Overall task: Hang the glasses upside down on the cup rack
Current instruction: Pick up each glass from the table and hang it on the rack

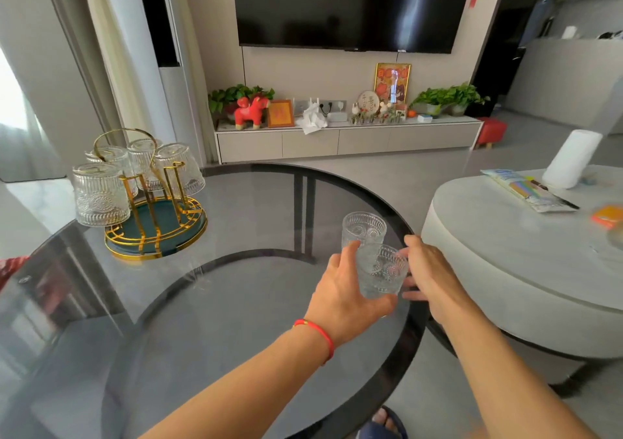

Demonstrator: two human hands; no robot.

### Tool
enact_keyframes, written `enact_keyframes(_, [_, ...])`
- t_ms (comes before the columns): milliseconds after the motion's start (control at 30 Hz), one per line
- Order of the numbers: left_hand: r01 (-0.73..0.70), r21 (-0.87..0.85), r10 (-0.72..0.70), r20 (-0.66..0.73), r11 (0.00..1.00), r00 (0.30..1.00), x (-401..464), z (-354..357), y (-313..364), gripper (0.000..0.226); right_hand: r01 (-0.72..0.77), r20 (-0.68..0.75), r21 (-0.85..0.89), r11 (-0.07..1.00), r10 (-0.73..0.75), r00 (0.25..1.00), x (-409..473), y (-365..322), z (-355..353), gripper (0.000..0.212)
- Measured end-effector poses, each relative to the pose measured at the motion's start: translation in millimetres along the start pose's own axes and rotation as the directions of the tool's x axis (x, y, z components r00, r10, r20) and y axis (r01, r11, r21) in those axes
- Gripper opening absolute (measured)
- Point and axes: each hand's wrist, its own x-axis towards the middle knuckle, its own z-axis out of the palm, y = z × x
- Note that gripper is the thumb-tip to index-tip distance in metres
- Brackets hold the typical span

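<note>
Glass count: six clear embossed tumblers. Four hang inverted on the gold wire cup rack (153,199) with its green round tray; two sit well right of the rack on the round smoked-glass surface (236,304). Far upright tumbler (364,228) untouched. Near tumbler (381,272): left hand (344,297) fingers (350,253) wrapped closed around it; right hand (428,270) fingertips touch its opposite wall, loosely spread.

The left hand (347,290) hides part of the near glass (382,272); the orange object (608,216) is blurred.
</note>
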Motion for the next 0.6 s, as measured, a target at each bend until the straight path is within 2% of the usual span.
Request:
enact_keyframes(200, [-0.014,0.077,0.014,0.001,0.997,1.000,2,-3,-4,0.093,0.042,0.077,-0.003,0.999,-0.042,0.996,4,5,-4,0.048])
enact_keyframes(333, [0.019,0.146,-0.022,0.020,0.989,1.000,-1,-32,-12,0.078,0.107,0.244,0.008,0.994,-0.106,0.964,3,6,2,0.043])
enact_keyframes(400, [0.062,0.117,-0.067,0.042,0.991,0.997,-4,-55,-18,0.072,0.163,0.340,0.020,0.986,-0.160,0.927,1,5,8,0.034])
enact_keyframes(433, [0.105,0.067,-0.108,0.038,0.992,0.993,-6,-72,-26,0.071,0.197,0.382,0.034,0.980,-0.195,0.904,0,2,18,0.030])
enact_keyframes(500, [0.198,-0.156,-0.194,0.039,0.968,0.980,-9,-94,-34,0.072,0.235,0.409,0.083,0.969,-0.248,0.878,-2,-1,27,0.027])
enact_keyframes(600, [0.257,-0.490,-0.286,0.016,0.833,0.958,-17,-121,-51,0.078,0.164,0.547,0.179,0.970,-0.236,0.803,-8,-6,55,0.033])
